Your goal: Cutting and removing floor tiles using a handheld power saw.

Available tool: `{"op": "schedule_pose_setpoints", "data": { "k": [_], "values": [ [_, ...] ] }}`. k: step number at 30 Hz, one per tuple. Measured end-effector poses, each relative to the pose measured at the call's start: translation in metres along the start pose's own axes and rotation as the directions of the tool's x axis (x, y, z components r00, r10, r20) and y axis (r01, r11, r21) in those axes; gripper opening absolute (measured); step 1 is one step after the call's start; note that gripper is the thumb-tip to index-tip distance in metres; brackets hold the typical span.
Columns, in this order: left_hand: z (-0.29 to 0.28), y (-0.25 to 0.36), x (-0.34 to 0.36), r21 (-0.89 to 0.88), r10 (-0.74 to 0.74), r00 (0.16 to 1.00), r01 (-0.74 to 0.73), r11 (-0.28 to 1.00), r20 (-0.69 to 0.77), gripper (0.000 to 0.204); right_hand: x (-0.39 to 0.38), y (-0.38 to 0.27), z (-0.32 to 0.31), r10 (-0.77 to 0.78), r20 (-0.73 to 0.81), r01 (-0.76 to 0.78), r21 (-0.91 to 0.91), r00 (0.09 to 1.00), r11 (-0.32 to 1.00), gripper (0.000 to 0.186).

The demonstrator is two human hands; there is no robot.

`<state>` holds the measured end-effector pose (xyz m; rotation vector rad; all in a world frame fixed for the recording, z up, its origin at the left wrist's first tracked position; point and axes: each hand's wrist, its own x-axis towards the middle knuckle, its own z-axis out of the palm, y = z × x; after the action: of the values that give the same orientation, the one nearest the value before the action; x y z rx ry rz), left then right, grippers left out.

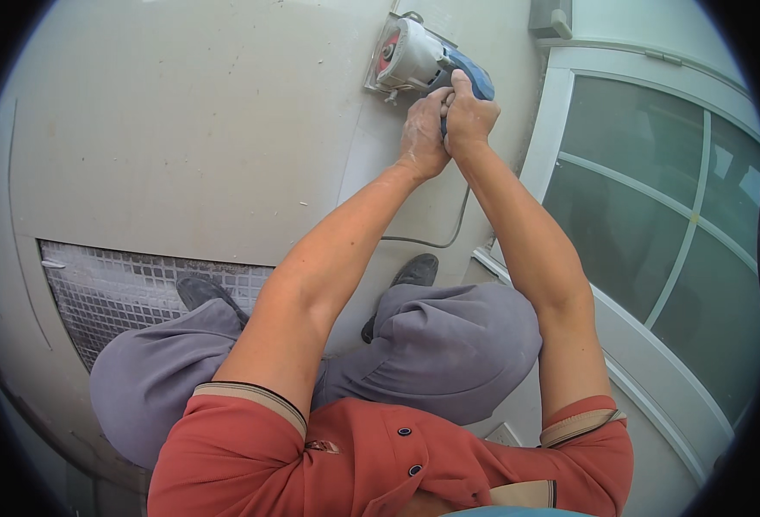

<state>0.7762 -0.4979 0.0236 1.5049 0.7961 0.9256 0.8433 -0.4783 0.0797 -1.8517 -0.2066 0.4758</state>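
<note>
Both my arms reach forward to a handheld circular saw point(414, 56) with a silver blade guard, a reddish disc and a blue body, at the top centre. Its flat base plate lies on a large beige panel point(181, 129). My left hand point(424, 133), whitened with dust, is closed at the near side of the saw's handle. On the blue rear grip my right hand point(471, 114) is closed, its thumb along the top. The fingers partly hide the grip. A dark power cord point(457, 231) curves down from the saw across the panel.
A white-framed door or window with greenish glass point(630, 125) stands along the right. At lower left, the panel's cutout shows dusty mosaic tiles point(151, 289). My dark shoes point(416, 270) are near the panel's close edge. Small pale chips point(303, 203) lie scattered on it.
</note>
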Motion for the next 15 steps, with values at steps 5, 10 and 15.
{"op": "schedule_pose_setpoints", "data": {
  "k": [5,10,15],
  "values": [
    [-0.0009,0.0018,-0.0009,-0.008,0.006,1.0,-0.006,1.0,0.009,0.057,0.0028,0.0051,-0.0022,-0.028,-0.002,0.028,-0.024,1.0,0.999,0.027],
    [-0.0017,0.0031,0.0013,-0.042,-0.04,0.999,0.041,0.998,0.02,0.057,0.0038,0.0047,-0.0005,-0.046,-0.006,0.046,-0.05,0.999,0.998,0.026],
    [-0.0026,0.0005,-0.0018,-0.021,-0.022,1.0,0.022,1.0,0.003,0.056,-0.0018,0.0033,0.0002,-0.011,0.002,0.011,-0.035,1.0,0.999,0.026]
  ]
}}
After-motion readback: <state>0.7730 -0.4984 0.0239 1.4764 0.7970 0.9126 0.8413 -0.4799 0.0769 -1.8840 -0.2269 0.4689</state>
